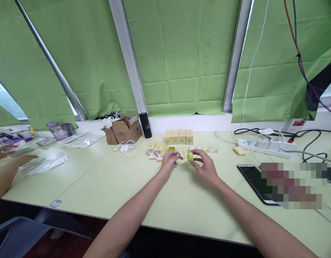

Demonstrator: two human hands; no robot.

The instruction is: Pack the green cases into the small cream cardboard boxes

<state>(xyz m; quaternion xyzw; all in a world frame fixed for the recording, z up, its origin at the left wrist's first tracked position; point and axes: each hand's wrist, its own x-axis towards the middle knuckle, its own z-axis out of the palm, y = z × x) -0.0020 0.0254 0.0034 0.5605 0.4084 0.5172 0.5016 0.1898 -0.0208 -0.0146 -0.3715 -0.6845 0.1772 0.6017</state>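
Observation:
My right hand [204, 165] grips a small yellow-green rounded object [190, 157] between thumb and fingers, above the table; its exact kind is too small to make out. My left hand [170, 159] is closed just to the left of it, fingertips together and pointing at it. Whatever the left fingertips pinch is too small to tell. Behind the hands lie a small green tray [171, 148] and clear round cups [214, 148] with yellow bits in them. Left of the tray, two opened cardboard boxes [160, 150] lean on the table.
Several closed small boxes [179, 137] stand in a row at the back. A brown carton [124, 129], a black bottle [145, 125] and a white charger [126, 147] sit to the left. A tablet [255, 182] and power strip [264, 147] lie right. A co-worker's hands [27, 161] show far left.

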